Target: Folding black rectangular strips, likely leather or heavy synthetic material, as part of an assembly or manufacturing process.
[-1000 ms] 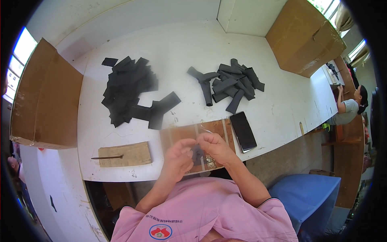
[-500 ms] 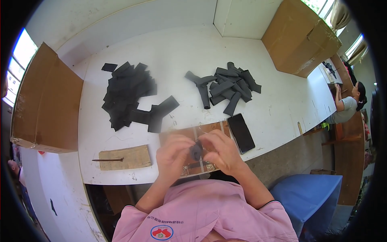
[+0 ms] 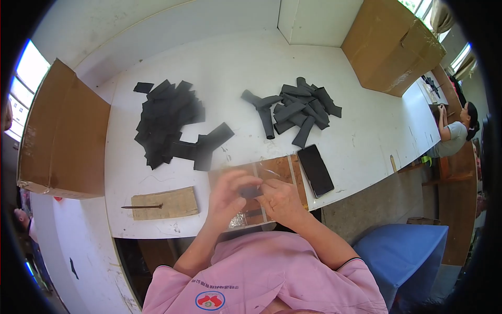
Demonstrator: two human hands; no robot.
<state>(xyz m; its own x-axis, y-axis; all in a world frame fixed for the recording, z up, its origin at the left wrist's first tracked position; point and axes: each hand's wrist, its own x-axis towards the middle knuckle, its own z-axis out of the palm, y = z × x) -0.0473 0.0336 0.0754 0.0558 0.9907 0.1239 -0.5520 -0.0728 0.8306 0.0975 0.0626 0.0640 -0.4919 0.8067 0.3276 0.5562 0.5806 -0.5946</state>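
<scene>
In front of my chest, a small dark grey fabric tube (image 3: pixel 252 192) sits between my two hands, largely covered by fingers. My left hand (image 3: pixel 228 194) curls round its left side, slightly blurred, thumb low and fingertips reaching across the top. From the right, my right hand (image 3: pixel 284 201) grips it with bent fingers, knuckles up. Under the hands lies a brown board (image 3: pixel 281 168) with pale strips and clear film at the table's edge. Far left of it is a heap of flat dark fabric pieces (image 3: pixel 166 118); farther right, a heap of rolled dark tubes (image 3: pixel 303 110).
A black phone (image 3: pixel 316 170) lies right of the board. A cardboard strip (image 3: pixel 178 204) with a thin metal spike (image 3: pixel 144 206) is at left. Cardboard boxes stand left (image 3: pixel 63 133) and back right (image 3: pixel 395 49). A blue bin (image 3: pixel 400 256) is beside me; another person (image 3: pixel 456 133) sits far right.
My hands have turned and closed in over the tube, hiding more of it. The right hand's fingers now fold over toward the left fingertips.
</scene>
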